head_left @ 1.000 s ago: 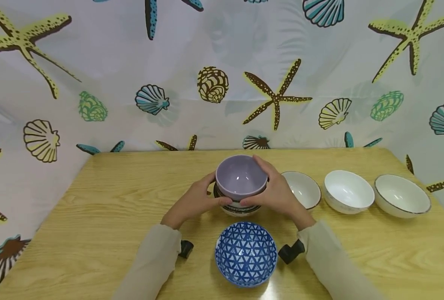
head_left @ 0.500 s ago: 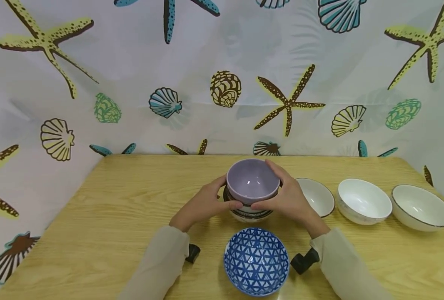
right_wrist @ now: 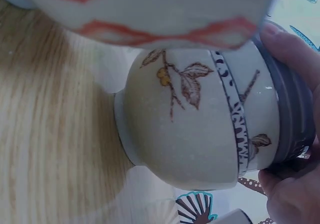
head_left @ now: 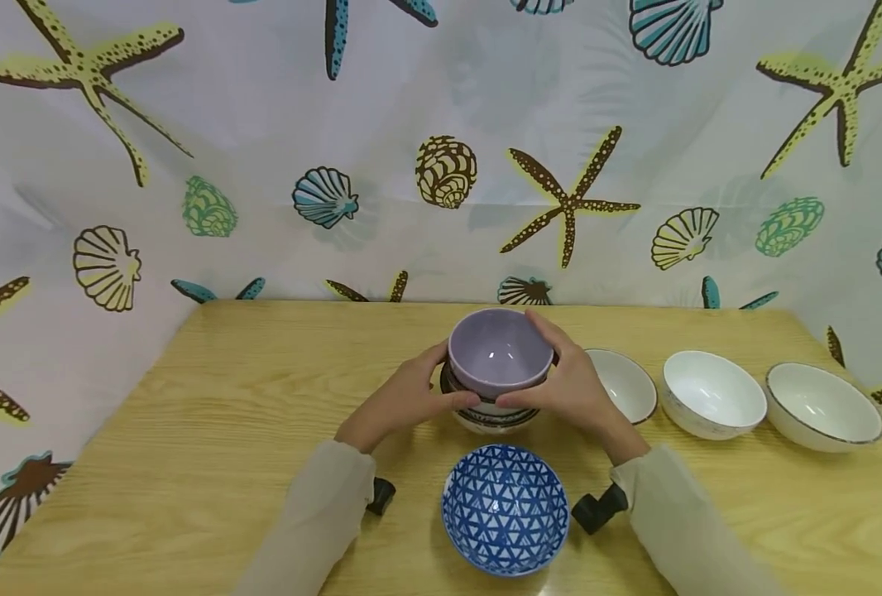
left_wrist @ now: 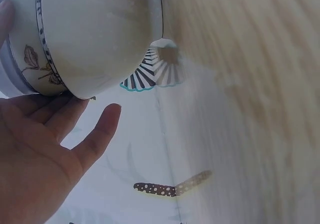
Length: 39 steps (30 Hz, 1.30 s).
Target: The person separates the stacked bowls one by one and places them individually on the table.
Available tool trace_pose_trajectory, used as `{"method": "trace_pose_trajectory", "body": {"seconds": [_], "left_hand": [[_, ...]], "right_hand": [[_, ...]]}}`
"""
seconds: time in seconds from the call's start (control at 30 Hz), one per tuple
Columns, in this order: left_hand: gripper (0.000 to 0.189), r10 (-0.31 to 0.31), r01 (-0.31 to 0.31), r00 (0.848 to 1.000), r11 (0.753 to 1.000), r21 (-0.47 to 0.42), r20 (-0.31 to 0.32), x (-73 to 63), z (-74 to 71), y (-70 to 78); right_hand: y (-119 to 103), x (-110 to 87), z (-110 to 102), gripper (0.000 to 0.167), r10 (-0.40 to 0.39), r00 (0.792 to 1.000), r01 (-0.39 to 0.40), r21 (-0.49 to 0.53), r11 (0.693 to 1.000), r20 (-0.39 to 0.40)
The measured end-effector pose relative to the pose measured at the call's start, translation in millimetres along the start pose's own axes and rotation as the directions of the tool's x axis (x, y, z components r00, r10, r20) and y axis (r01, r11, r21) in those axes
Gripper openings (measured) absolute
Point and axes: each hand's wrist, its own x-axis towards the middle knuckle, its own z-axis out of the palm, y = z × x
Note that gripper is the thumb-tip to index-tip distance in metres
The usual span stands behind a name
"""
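A purple bowl (head_left: 499,352) sits at the top of a stack, inside or on cream bowls (head_left: 495,418) with dark bands at their rims. My left hand (head_left: 416,391) holds its left side, thumb along the near side. On its right side my right hand (head_left: 569,381) grips the same bowl, fingers around the rim. In the right wrist view, brown leaf sprigs decorate the stacked cream bowls (right_wrist: 185,119). Just in front of the stack stands a blue-and-white bowl (head_left: 505,509) with a triangle pattern. The hands partly hide the stack's sides.
To the right stand a cream bowl (head_left: 623,385), a white bowl (head_left: 712,395) and a dark-rimmed cream bowl (head_left: 824,406) in a row. A blurred, red-patterned white surface (right_wrist: 150,14) crosses the right wrist view. Behind the wooden table (head_left: 262,430) hangs a shell-print cloth (head_left: 381,99).
The head view has shifted slightly. Both hands stay on the purple bowl, and the bowls keep their places relative to one another.
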Motion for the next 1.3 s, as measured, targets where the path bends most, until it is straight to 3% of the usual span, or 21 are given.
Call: {"method": "trace_pose_trajectory", "body": {"seconds": [0.33,0.63,0.77,1.0,1.3], "left_hand": [[0.095,0.006,-0.006,1.000,1.000,0.021,0.014,2.3,3.5,-2.0],[0.087,-0.013,0.012,1.000,1.000,0.017,0.020,2.5,7.4,1.5],[0.089,-0.009,0.009,1.000,0.999,0.032,0.005,3.9,5.5,-0.3],[0.096,-0.019,0.018,1.000,0.998,0.064,0.012,4.9,3.9,-3.3],[0.096,-0.068,0.067,0.998,0.993,0.094,0.004,3.2,2.8,1.4]], "right_hand": [[-4,-4.7,-11,0.110,-0.012,1.000,0.013,0.056,0.998,-0.010],[-15,-29.3,-34,0.112,-0.007,0.999,0.006,-0.005,1.000,-0.041],[-19,-35.0,-41,0.111,-0.027,0.998,0.028,0.005,1.000,-0.058],[-18,-52.3,-49,0.110,0.014,0.998,-0.013,0.017,1.000,-0.068],[-15,-78.9,-60,0.108,0.011,0.996,-0.009,0.022,1.000,-0.083]]}}
